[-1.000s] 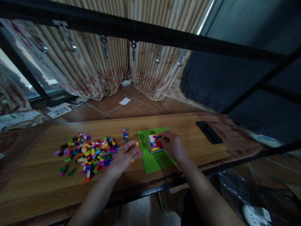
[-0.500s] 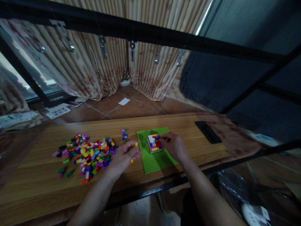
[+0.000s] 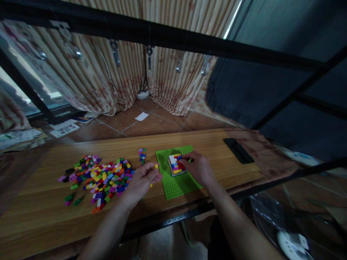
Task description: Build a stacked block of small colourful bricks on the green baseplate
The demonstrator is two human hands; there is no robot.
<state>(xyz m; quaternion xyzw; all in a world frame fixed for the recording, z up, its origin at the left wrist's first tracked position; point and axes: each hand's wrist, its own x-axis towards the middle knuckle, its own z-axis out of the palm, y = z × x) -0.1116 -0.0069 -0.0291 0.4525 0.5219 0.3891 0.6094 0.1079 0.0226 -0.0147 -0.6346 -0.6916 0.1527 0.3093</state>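
Observation:
A green baseplate [image 3: 173, 191] lies on the wooden tabletop, bearing a low square block [image 3: 176, 167] built of white, red, yellow, blue and pink bricks. My right hand [image 3: 199, 168] reaches over the baseplate from the right, fingers pinched at the top of this build; whatever sits between the fingertips is hidden. Left of the baseplate, my left hand [image 3: 143, 180] is closed on a small yellow brick [image 3: 156, 166], which shows at its fingertips. Another yellow piece [image 3: 151, 185] shows just below that hand; whether it is held or lies on the table I cannot tell.
A wide pile of loose coloured bricks [image 3: 105, 177] spreads over the table's left half. A small cluster of bricks [image 3: 142, 155] sits behind my left hand. At the right lies a black phone-like slab [image 3: 238, 150]. A dark metal bar [image 3: 162, 32] crosses above, with hanging clips.
My right hand's fingers have shifted slightly left over the top of the brick build. The left hand keeps its hold on the yellow brick. The whole view has moved a little.

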